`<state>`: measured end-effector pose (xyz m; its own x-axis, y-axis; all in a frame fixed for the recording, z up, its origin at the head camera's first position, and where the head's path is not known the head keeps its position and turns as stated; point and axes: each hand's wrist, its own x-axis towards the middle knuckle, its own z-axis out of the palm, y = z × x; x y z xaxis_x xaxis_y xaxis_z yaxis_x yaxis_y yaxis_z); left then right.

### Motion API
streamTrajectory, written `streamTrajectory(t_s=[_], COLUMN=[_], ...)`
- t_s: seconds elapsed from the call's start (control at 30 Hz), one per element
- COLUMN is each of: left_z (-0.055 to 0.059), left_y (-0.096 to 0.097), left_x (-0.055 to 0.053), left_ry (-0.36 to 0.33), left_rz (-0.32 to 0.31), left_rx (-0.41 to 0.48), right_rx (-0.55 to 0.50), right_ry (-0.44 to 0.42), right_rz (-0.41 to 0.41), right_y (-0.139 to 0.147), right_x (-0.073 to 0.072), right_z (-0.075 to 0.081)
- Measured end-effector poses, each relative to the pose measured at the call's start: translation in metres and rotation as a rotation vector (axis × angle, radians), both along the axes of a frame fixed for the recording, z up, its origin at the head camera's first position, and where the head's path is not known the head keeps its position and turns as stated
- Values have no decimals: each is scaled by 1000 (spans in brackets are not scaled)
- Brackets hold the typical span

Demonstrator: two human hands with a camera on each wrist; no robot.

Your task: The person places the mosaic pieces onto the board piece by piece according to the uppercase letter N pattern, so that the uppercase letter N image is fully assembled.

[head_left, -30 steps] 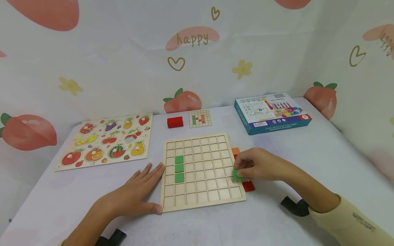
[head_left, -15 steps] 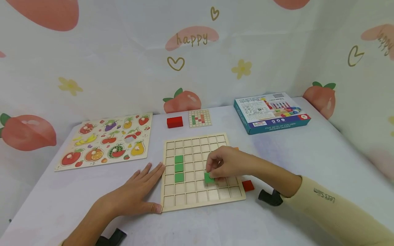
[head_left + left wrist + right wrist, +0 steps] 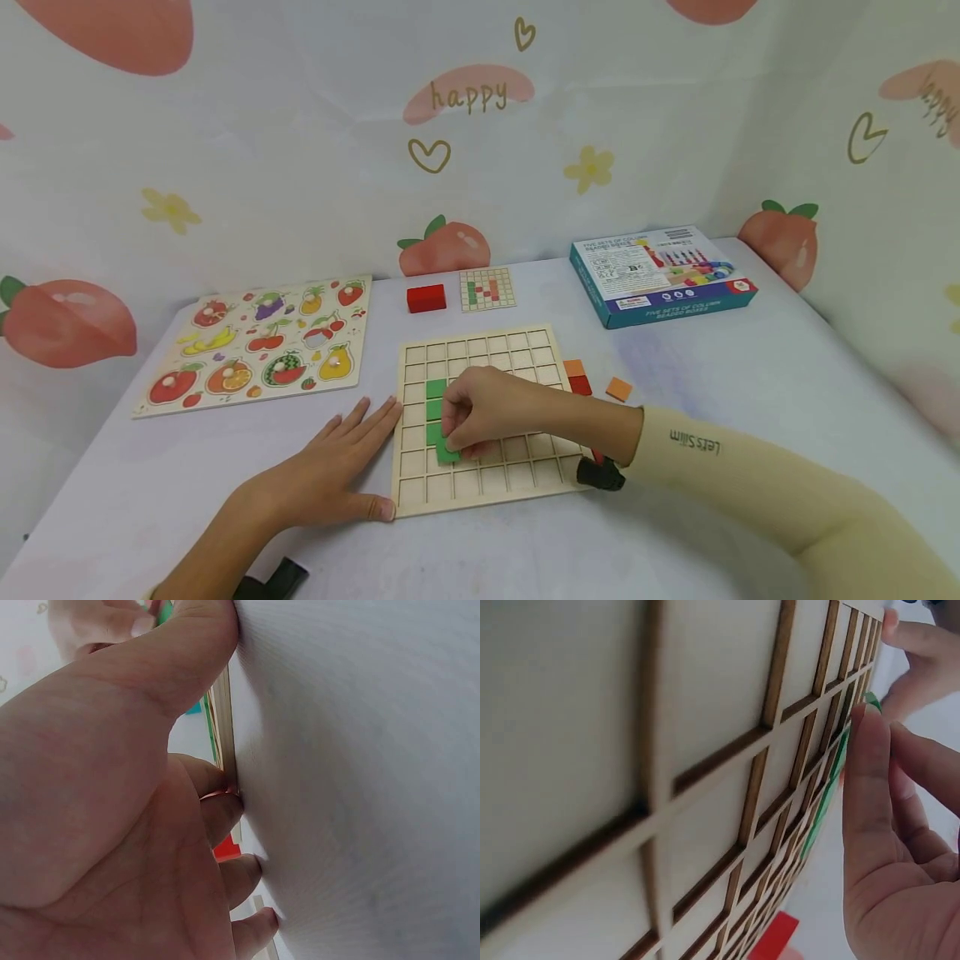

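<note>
A wooden grid board (image 3: 525,479) lies on the table, with several green square tiles (image 3: 436,388) set in one column near its left side. My right hand (image 3: 480,410) pinches another green tile (image 3: 447,452) between thumb and fingers, low over the board at the lower end of that column. In the right wrist view this tile's edge (image 3: 872,702) shows at the fingertips. My left hand (image 3: 322,471) lies flat with spread fingers, fingertips and thumb against the board's left edge. The left wrist view shows its palm (image 3: 112,810) beside the board's edge (image 3: 225,735).
Orange (image 3: 618,389) and red tiles (image 3: 580,385) lie right of the board. Behind it are a red block (image 3: 426,298) and a small pattern card (image 3: 487,290). A fruit puzzle board (image 3: 258,346) lies left, a teal box (image 3: 663,277) back right.
My right hand has carried the green tile leftward across the board, from its right edge to the green column. The loose orange tile has come into view. My left hand has stayed put.
</note>
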<state>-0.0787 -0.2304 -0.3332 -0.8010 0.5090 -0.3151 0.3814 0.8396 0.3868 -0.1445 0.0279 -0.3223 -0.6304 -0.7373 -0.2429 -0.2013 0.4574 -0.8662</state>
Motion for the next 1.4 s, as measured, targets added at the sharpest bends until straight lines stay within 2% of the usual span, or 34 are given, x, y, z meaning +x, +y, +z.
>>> streamTrajectory(t_s=[0.2,0.37,0.63,0.97,1.17,1.3,1.4], left_z=[0,-1,0,1,0,1,0], left_y=[0,-1,-1,0,0,1,1], left_x=[-1,0,0,0,0,-1,-1], left_ry=[10,13,12,11,14,15,15], left_rz=[-8,-11,-18,-14,-10,-6,-5], left_rx=[-8,-4,8,-3,-4,-12,-16], right_rx=[38,51,136,135,69,47,75], right_ry=[17,33,250,285,267,229,189], right_rz=[-5,24,78,66,12,-59,-112], right_y=[-13,-19,-20,-16,8,38,64], right_x=[3,6,6,7,2,-2,-5], right_z=[0,0,-1,1,12,22,26])
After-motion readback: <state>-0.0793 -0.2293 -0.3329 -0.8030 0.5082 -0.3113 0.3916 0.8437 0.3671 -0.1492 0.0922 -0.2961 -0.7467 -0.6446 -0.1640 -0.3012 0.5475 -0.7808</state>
